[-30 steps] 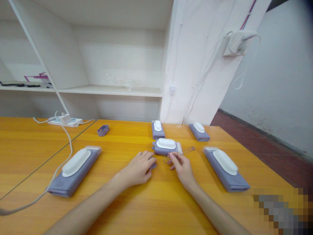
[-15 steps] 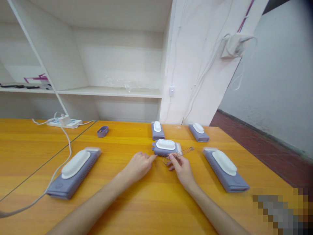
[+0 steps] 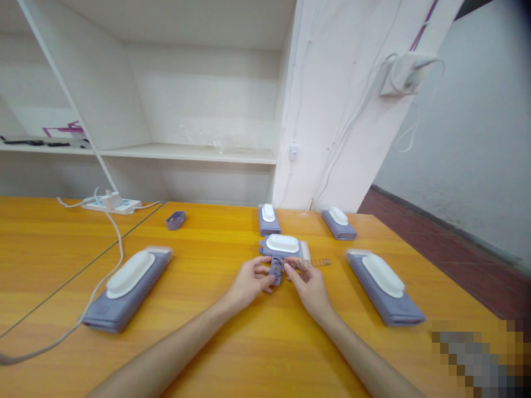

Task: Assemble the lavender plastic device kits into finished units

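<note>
Between thumb and fingers of my left hand [image 3: 249,281] is a small purple-grey plastic part [image 3: 275,270], raised off the wooden table. My right hand [image 3: 305,281] pinches a long metal coil spring [image 3: 317,262], which sticks out to the right past the fingers. The spring's left end is close to the plastic part; whether they are joined I cannot tell. Just behind both hands lies a purple-grey device [image 3: 282,244] with a white bristled oval on top, small tabs at its left end and a clear piece at its right end.
Similar devices with white ovals lie at the left [image 3: 128,287], right [image 3: 385,287] and back [image 3: 269,220] of the table. A small purple-grey ring-shaped part [image 3: 176,220] sits back left. A white cable [image 3: 118,243] runs from the power strip [image 3: 124,207] across the left side.
My left hand has come up with the small plastic part in its fingers and turned it toward the spring. My right hand still holds the spring, now lying more level.
</note>
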Available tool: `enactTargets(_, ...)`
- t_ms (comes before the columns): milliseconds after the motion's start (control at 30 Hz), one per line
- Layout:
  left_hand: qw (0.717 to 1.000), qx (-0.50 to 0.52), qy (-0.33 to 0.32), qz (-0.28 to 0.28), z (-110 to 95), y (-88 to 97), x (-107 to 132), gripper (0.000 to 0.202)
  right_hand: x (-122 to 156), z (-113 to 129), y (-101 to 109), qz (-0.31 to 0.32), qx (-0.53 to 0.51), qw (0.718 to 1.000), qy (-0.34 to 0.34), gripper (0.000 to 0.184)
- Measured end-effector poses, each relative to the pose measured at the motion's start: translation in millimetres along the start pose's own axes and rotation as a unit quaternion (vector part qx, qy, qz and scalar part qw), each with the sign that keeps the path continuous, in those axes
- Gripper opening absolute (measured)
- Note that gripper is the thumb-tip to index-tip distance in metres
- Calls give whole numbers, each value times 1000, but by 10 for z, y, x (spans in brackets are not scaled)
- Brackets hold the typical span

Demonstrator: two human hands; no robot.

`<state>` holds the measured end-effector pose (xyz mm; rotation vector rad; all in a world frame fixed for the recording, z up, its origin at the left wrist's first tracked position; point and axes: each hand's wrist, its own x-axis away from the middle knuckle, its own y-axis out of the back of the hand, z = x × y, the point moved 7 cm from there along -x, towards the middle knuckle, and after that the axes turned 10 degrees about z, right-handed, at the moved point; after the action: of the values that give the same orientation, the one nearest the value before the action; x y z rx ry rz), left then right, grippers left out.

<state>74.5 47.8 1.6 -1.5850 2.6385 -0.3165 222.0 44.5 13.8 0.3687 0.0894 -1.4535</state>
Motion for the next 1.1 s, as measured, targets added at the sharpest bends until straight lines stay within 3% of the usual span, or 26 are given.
enactTargets(367,1000,8,-15,21,41,14,-23,67,53,140,-31,16,48,997,52,23)
enactTargets(600,998,-5,-29,61,3,-26,-18,81,54,106,-101,43,1,997,62,27)
enactTargets(867,999,-10,-32,40,24,-4,-29,65,67,212,-128,61,39,995,68,29)
enactTargets(1100,999,4,-24,29,-20,-13,0,72,58,231,-139,57,99,992,56,24)
